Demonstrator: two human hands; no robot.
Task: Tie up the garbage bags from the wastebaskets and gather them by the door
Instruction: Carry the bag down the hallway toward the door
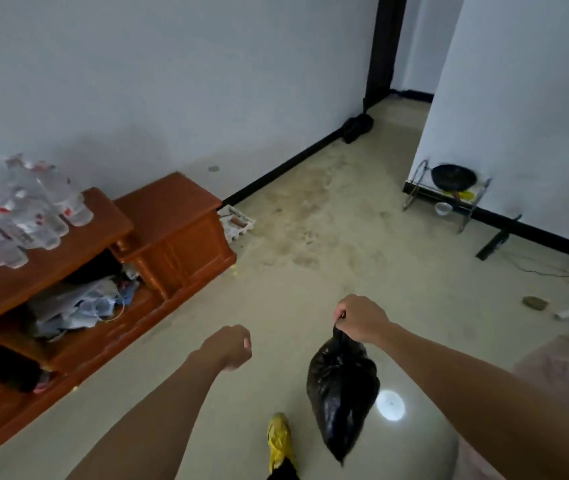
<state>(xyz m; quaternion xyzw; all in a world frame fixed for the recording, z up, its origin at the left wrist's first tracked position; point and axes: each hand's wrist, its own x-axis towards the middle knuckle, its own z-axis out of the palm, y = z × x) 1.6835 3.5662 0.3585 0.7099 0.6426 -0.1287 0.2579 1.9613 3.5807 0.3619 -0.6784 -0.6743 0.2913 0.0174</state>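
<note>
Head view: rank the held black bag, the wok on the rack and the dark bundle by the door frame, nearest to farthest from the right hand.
1. Black bag: hangs from the right hand, gripped at its neck.
2. Wok: on the rack, ahead to the right.
3. Dark bundle: far ahead, at the door frame.

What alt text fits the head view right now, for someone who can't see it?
The right hand grips the neck of a black garbage bag hanging above a pale floor, while the left hand is an empty fist. A wooden cabinet with plastic bottles stands at left; a dark bundle lies by the far doorway.
</note>
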